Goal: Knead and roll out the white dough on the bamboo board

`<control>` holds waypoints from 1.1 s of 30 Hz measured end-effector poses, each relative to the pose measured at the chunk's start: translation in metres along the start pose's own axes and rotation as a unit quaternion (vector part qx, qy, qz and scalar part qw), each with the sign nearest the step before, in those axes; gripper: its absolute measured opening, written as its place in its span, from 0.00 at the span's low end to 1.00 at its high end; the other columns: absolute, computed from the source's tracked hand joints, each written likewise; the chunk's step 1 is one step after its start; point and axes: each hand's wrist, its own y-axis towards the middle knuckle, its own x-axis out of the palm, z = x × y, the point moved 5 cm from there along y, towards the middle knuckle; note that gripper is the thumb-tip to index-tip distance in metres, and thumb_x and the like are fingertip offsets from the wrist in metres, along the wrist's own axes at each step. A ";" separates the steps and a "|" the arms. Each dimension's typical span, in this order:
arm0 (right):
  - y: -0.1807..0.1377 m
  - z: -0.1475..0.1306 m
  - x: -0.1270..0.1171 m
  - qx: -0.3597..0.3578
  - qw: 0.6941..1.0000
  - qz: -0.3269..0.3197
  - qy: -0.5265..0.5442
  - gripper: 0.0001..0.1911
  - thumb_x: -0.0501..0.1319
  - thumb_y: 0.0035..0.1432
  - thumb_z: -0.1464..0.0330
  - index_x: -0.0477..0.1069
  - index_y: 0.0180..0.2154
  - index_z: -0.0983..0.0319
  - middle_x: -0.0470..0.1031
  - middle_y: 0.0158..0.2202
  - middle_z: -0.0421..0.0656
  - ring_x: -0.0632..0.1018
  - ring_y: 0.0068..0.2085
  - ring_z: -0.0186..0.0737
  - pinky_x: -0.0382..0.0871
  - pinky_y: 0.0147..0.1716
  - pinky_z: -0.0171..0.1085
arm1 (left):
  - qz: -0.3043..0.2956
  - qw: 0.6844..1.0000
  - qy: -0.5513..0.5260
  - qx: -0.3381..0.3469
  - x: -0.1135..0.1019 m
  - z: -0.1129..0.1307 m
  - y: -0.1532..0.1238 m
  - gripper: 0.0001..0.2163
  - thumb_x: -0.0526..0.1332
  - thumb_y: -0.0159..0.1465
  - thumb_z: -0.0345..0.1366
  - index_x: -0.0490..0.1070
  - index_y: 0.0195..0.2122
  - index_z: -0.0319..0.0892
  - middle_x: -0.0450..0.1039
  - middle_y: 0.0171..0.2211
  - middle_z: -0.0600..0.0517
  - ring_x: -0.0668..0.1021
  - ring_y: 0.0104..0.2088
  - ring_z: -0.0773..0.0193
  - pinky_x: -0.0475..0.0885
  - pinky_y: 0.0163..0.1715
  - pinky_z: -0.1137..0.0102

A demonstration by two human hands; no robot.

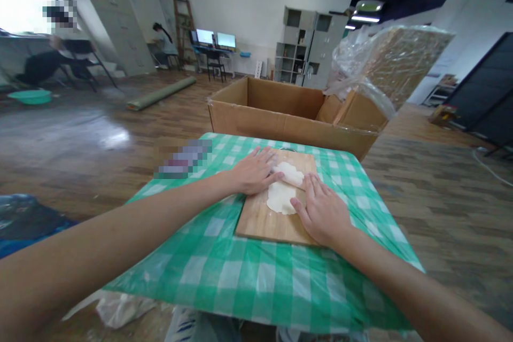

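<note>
A thin, irregular sheet of pale dough [281,200] lies on a wooden board [260,222]. Across the dough runs a short, flour-whitened rolling pin [292,175], tilted down to the right. My left hand [254,171] rests over the pin's left end, fingers stretched out and thumb spread along it. Over the right end lies my right hand [324,208], its fingers extended and its thumb apart near the dough's edge. Both pin ends are hidden under my hands. Beneath the board is a green-and-white checked tablecloth [272,272].
A large open cardboard box [288,124] stands just beyond the table, with a plastic-wrapped panel [412,64] at its right. A blurred-out item [182,160] lies at the table's left edge. Farther back are a rolled mat [160,93], a green basin [30,96] and two seated people.
</note>
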 end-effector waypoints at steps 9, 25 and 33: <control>0.055 0.042 0.018 0.033 0.998 -0.049 0.021 0.46 0.31 0.73 0.50 0.55 0.69 0.83 0.57 0.71 0.66 0.57 0.73 0.58 0.52 0.71 0.51 | -0.029 0.998 -0.049 -0.021 0.023 -0.020 0.054 0.38 0.31 0.74 0.58 0.52 0.74 0.37 0.51 0.74 0.40 0.57 0.73 0.50 0.46 0.70 0.56; 0.112 0.085 0.046 -0.081 0.994 -0.048 -0.052 0.31 0.36 0.76 0.61 0.65 0.67 0.64 0.66 0.69 0.53 0.58 0.73 0.56 0.49 0.70 0.61 | -0.015 0.997 -0.038 -0.068 0.034 -0.039 0.103 0.43 0.32 0.72 0.62 0.49 0.75 0.33 0.48 0.74 0.34 0.57 0.72 0.41 0.51 0.68 0.50; 0.074 0.055 0.021 -0.038 0.998 0.005 -0.045 0.41 0.33 0.75 0.53 0.62 0.66 0.79 0.62 0.69 0.65 0.59 0.72 0.59 0.52 0.70 0.55 | -0.008 0.996 -0.046 -0.078 0.021 -0.014 0.058 0.36 0.34 0.74 0.58 0.60 0.71 0.39 0.55 0.72 0.37 0.63 0.70 0.45 0.55 0.67 0.51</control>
